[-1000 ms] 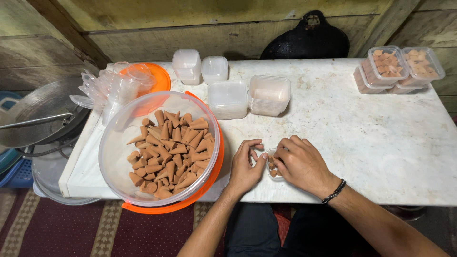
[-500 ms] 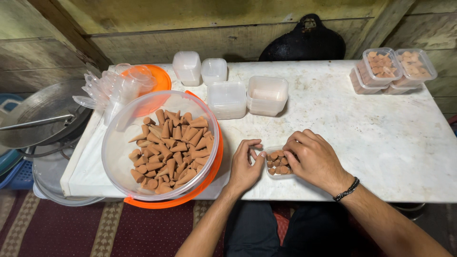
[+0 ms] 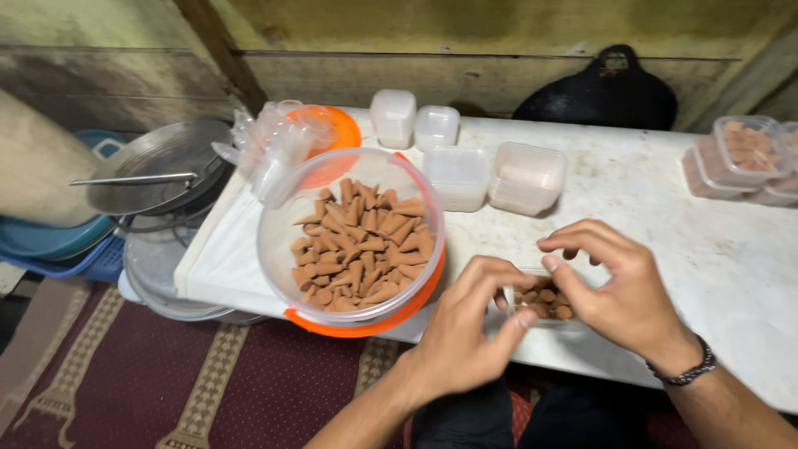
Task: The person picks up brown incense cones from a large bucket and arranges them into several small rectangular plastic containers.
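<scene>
1. While both hands work close to the body, the small clear box sits on the near edge of the white worktop, right between them, so it is easy to reach.
2. It holds a few brown cones, packed side by side.
3. Curled in on the box's near side is the left hand, its fingers bent and close together, tips at the rim. I cannot tell if it pinches a cone.
4. Above the box's far side, the right hand arches over. Its thumb and first fingers are drawn close, as if pinching something tiny, but whatever is between them is hidden.
5. Just left of the hands stands a big clear bowl full of the same cones, resting on an orange tub. It is near, likely so cones can be picked out fast.
6. Farther back lie empty clear boxes, some flipped over.
7. At the far right are stacked boxes with lids, already filled.
8. Off to the left sit a metal pan and some clear bags.
9. Against the back wall leans a black bag.
</scene>
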